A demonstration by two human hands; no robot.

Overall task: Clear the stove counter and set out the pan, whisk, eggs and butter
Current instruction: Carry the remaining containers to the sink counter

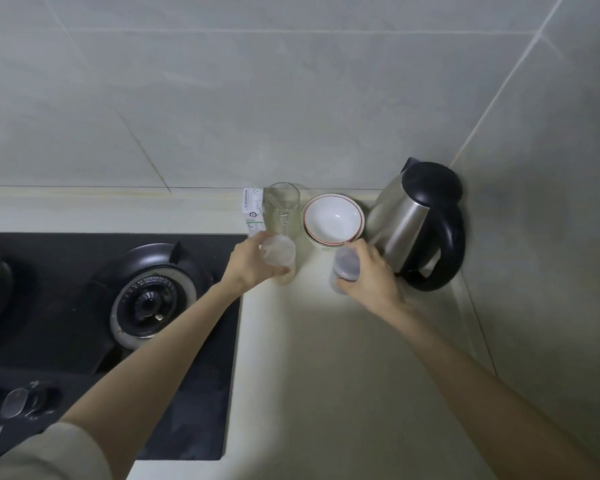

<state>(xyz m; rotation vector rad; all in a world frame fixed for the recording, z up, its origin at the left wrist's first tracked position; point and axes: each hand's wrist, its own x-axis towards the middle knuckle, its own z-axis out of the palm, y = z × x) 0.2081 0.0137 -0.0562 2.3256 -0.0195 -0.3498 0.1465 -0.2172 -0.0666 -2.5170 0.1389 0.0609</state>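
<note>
on the bench (326, 358) just right of the stove (66, 271), the fingers (257, 239) of the left hand (248, 263) curl round a lidded pale jar (279, 252), thumb on its near side. the right hand (371, 275) wraps a dark jar (345, 263) the same way. both jars are gripped upright from the side, near the lid, likely so each can be lifted straight off as part of the clearing. whether they rest on the bench or are lifted i cannot tell. just beyond stand a glass (284, 202), a small carton (252, 211) and stacked bowls (333, 216), with a kettle (406, 220) in the far right corner. these crowd the far side and also need moving. pan, whisk, eggs and butter are not in view.
</note>
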